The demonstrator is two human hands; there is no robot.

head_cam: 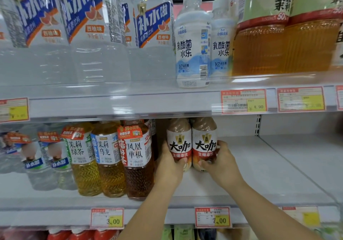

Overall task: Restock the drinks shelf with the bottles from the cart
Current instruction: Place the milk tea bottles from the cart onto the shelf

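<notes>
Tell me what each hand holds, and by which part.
The left hand grips the left coffee bottle around its lower body; the right hand grips the right coffee bottle at the same height.

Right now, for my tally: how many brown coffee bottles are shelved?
2 on the middle shelf: left bottle in the left hand, right bottle in the right hand. Others may hide behind.

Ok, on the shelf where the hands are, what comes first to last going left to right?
Clear water bottles → yellow tea bottle → amber tea bottle → dark red tea bottle → left hand → left coffee bottle → right coffee bottle → right hand → bare shelf.
</notes>
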